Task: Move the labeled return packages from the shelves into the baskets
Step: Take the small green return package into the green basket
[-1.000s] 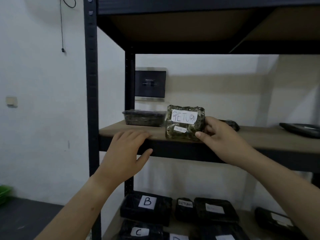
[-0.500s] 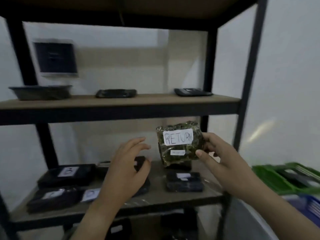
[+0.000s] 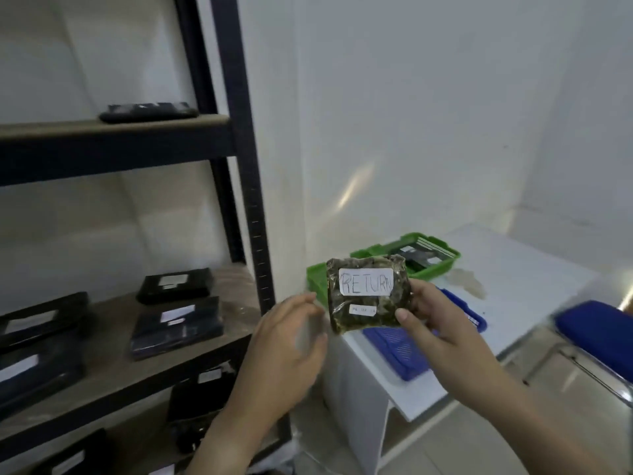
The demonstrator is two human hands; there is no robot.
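The RETURN package (image 3: 369, 294) hides part of the green basket (image 3: 317, 281); its small lower label is unreadable.

Beyond the hands, the air above the white worktop (image 3: 520, 269) is open up to the bare wall. Under the right hand (image 3: 442, 332) lies the blue basket (image 3: 399, 347), its floor mostly bare; past it a green basket (image 3: 442, 260) already carries dark parcels. Left of the left hand (image 3: 284, 351) the black shelf upright (image 3: 245, 186) blocks sideways passage.
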